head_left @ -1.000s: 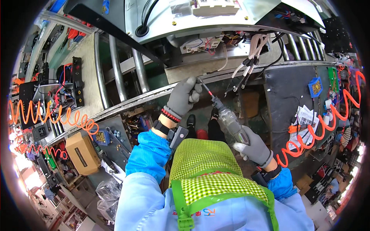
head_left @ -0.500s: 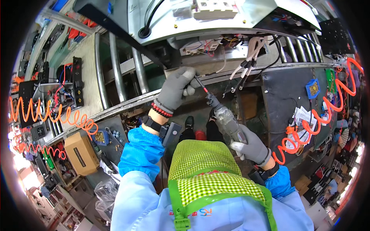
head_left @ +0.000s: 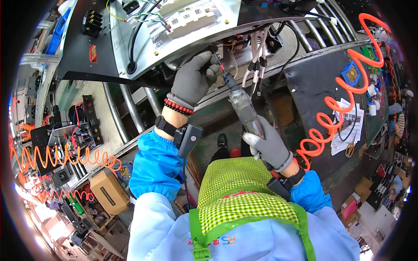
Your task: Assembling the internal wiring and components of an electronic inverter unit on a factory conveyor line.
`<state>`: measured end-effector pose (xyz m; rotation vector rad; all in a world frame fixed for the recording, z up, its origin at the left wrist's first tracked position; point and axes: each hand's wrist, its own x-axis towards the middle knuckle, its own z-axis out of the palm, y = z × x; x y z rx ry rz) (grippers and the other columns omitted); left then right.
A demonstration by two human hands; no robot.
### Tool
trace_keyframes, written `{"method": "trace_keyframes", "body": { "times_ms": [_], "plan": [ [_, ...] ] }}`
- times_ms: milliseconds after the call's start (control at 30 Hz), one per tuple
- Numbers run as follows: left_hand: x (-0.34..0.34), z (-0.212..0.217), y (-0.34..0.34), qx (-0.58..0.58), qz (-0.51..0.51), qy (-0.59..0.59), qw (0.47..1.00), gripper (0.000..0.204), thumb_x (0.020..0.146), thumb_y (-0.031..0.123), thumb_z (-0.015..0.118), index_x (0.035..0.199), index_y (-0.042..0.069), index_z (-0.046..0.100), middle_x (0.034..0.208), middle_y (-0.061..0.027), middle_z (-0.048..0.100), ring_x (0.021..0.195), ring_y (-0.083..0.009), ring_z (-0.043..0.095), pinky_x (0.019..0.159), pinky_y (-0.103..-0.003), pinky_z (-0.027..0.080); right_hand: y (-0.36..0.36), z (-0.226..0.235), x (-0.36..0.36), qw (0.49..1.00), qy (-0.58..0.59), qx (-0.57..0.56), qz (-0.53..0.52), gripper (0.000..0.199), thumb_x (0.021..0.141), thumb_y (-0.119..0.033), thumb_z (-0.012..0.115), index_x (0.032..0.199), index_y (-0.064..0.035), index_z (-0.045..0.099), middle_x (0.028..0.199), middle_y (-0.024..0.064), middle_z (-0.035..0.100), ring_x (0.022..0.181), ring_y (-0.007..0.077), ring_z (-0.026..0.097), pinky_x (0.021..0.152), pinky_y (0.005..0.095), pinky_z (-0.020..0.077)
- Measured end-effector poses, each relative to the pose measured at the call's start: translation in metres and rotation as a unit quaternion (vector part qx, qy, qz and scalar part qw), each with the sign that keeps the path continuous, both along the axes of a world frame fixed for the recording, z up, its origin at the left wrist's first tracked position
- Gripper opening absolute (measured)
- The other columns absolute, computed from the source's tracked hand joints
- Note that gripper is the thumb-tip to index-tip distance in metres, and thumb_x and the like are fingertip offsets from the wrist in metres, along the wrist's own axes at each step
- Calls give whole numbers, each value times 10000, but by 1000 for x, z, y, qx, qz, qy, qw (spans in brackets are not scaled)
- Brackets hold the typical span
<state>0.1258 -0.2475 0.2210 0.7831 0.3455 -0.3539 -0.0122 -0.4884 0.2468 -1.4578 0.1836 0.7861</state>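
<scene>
My right hand, in a grey glove, is wrapped round the body of a pneumatic screwdriver. The tool slants up and to the left, its long bit reaching under the front edge of a metal chassis. Beside the bit tip, my left hand, also gloved, has its fingers curled closed under that edge. What these fingers hold, if anything, is hidden. White cable ends with metal lugs hang from the chassis just right of the bit.
The chassis rests on a roller conveyor. An orange coiled hose runs along the right, over a dark bench with papers and a blue bin of small parts. A cardboard box stands at lower left.
My view has shifted, bringing more of the chassis in at upper left. Both hands and the screwdriver have moved up closer to its front edge, and the bit tip now lies under it.
</scene>
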Motion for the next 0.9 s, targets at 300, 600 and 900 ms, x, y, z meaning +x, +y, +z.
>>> {"method": "trace_keyframes", "body": {
  "times_ms": [300, 600, 900],
  "plan": [
    [5, -7, -4, -37, 24, -37, 998, 159, 1034, 153, 550, 1073, 5, 597, 933, -61, 605, 780, -117, 576, 640, -197, 473, 1, -16, 8, 999, -21, -23, -18, 642, 888, -330, 764, 1391, -42, 489, 835, 41, 635, 579, 76, 590, 478, 255, 486],
    [4, -18, 2, -48, -12, -84, 995, 125, 1065, 104, 505, 1113, 3, 560, 978, -41, 580, 850, -93, 557, 696, -184, 466, 1, -21, 9, 987, -116, -110, -9, 634, 865, -313, 776, 1360, -15, 514, 924, 93, 686, 716, 147, 659, 652, 314, 536],
    [1, -17, 3, 211, -30, -209, 954, 166, 1045, 159, 555, 1115, 17, 605, 938, -32, 610, 802, -98, 570, 677, -199, 461, 2, -21, 13, 997, -49, -56, -12, 542, 895, -302, 742, 1318, -30, 538, 873, 74, 670, 644, 131, 632, 572, 287, 515]
  ]
}}
